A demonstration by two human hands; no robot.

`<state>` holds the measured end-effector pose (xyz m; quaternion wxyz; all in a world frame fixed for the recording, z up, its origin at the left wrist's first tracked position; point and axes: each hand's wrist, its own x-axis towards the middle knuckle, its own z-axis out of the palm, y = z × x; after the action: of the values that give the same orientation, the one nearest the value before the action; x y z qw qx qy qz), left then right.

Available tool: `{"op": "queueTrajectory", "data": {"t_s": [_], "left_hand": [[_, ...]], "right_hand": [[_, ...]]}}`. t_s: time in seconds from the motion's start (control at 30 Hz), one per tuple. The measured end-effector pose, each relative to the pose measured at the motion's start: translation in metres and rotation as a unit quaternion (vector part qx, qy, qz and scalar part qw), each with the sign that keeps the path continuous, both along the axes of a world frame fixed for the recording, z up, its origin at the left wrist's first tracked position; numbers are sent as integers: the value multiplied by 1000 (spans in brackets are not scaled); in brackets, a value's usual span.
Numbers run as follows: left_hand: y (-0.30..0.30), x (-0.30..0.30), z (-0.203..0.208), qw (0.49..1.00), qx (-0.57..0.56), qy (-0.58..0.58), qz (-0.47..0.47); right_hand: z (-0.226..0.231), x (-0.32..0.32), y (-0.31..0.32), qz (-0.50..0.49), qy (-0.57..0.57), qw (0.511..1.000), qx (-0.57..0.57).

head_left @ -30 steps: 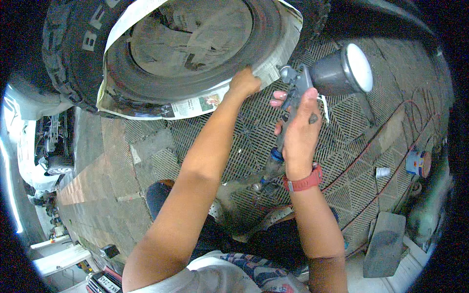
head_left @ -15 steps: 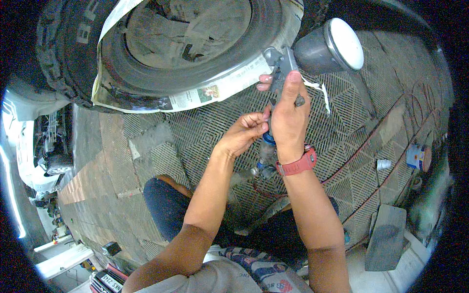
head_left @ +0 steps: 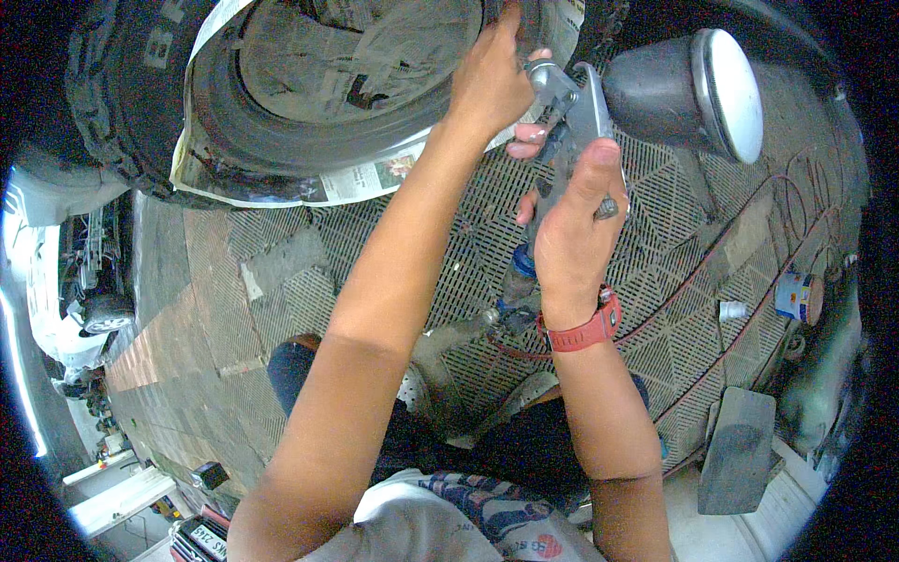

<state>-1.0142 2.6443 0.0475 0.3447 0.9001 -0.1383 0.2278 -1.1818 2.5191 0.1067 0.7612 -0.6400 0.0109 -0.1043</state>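
My right hand [head_left: 581, 225], with a red watch on its wrist, grips a spray gun [head_left: 594, 108]. The gun's dark cup [head_left: 655, 89] sticks out to the right, with a pale round lid. Below the grip hangs a blue fitting [head_left: 523, 260] with a hose connection. My left hand [head_left: 492, 84] is just left of the gun's nozzle end, its index finger stretched toward the dark ring [head_left: 309, 150] of a wheel; whether it touches the ring I cannot tell. Printed newspaper [head_left: 346, 182] surrounds the ring, and more paper covers the wheel's middle.
A black treaded tire [head_left: 103, 122] stands at the upper left. A reddish hose [head_left: 698, 267] runs across the patterned floor mats [head_left: 375, 244]. On the right lie a can [head_left: 796, 298], a small white cup [head_left: 733, 311] and a dark flat board [head_left: 738, 454]. A vehicle [head_left: 61, 309] stands far left.
My left hand has left the gun's lower end and moved up to the wheel, finger extended. The gun in my right hand has shifted slightly right, its cup swinging outward.
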Motion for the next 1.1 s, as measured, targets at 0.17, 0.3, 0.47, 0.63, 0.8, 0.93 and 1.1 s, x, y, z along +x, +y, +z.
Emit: {"op": "queueTrajectory", "data": {"t_s": [0.17,0.3,0.47,0.63,0.8,0.93,1.1], "left_hand": [[-28,23,10,993,-72,88,11],[-40,38,-19,994,-95,26,45],[-50,44,-40,980,-195,33,-14],[-52,35,-25,978,-188,76,39],[-38,47,-25,984,-177,23,-21],[-26,43,-59,958,-287,-23,-1],[-51,40,-31,938,-263,161,158]], "right_hand": [[-2,-5,-7,7,-2,1000,24],[1,-5,-6,0,-12,1000,20],[4,-7,-9,0,7,1000,-7],[-3,-4,-14,4,-2,1000,-16],[-10,0,-11,11,-33,999,4],[0,-8,-8,36,32,999,-8],[10,-11,-6,-20,39,999,3]]}}
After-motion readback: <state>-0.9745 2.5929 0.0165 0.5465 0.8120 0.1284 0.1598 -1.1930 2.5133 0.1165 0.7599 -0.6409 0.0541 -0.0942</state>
